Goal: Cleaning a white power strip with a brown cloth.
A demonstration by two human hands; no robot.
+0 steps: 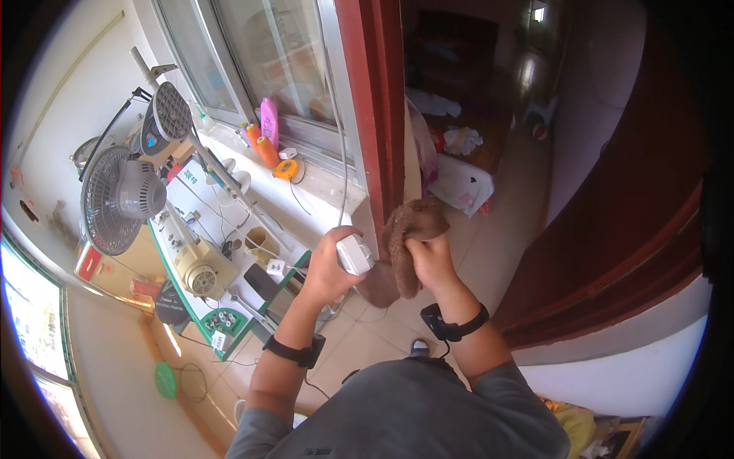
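My left hand point(330, 268) is closed around a small white plastic socket block point(354, 255) with its end turned toward me. A pale cord point(344, 172) runs up from that hand beside the window frame. In my right hand point(433, 262) a bunched brown cloth point(413, 226) with a fluffy texture is gripped, its folds drooping over the fingers. Another brown piece point(378, 287) hangs between the two hands, and I cannot tell whether it belongs to the same cloth. Both hands are raised in front of my body, close together but apart.
To the left stands a sewing machine table point(252, 260) with a phone point(262, 283) on it. A grey fan point(122, 199) rises behind it. The window sill holds orange thread spools point(266, 151), a pink bottle point(268, 118) and a yellow tape measure point(287, 170). A red door frame point(380, 99) stands ahead.
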